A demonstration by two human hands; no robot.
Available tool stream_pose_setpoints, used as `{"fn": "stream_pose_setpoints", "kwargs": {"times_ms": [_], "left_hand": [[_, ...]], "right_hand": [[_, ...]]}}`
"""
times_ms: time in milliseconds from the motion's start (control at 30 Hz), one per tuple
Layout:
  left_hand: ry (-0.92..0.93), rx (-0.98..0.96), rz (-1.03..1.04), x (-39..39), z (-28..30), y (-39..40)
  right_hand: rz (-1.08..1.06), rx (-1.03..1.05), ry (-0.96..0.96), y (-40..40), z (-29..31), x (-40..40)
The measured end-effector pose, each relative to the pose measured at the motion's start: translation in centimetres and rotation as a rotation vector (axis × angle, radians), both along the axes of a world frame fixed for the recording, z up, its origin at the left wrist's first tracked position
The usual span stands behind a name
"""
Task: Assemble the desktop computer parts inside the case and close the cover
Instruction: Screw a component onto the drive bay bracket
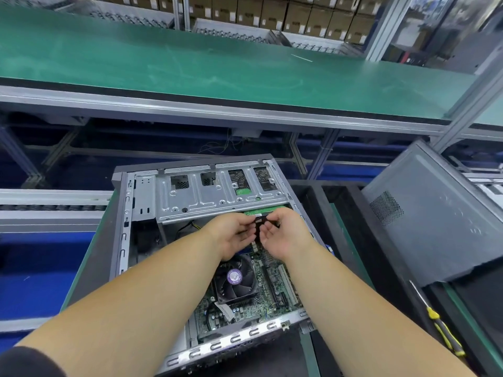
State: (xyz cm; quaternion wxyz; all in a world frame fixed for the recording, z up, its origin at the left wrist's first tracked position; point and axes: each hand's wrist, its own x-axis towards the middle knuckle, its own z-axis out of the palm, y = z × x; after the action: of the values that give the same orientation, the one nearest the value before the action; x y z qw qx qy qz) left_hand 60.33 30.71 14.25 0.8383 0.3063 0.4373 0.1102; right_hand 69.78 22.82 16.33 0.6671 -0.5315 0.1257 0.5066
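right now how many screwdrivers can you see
1: a yellow-and-black-handled screwdriver lies on the bench at the lower right, beside the detached grey side cover, right of the open computer case. Others may be hidden by the arms.

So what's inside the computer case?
In the case: a green motherboard, a black fan and a metal drive bracket. Both hands cover the part being fitted, so it stays hidden.
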Motion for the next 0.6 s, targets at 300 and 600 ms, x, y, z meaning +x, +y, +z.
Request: {"fn": "stream_pose_setpoints", "kwargs": {"times_ms": [300, 600], "left_hand": [[-0.094, -0.003, 0.085, 0.1, 0.1, 0.0], [0.050, -0.002, -0.266, -1.1, 2.1, -1.1]], "right_hand": [[-0.062, 0.165, 0.003, 0.0, 0.7, -0.2], [0.080, 0.147, -0.041, -2.0, 2.9, -0.6]]}}
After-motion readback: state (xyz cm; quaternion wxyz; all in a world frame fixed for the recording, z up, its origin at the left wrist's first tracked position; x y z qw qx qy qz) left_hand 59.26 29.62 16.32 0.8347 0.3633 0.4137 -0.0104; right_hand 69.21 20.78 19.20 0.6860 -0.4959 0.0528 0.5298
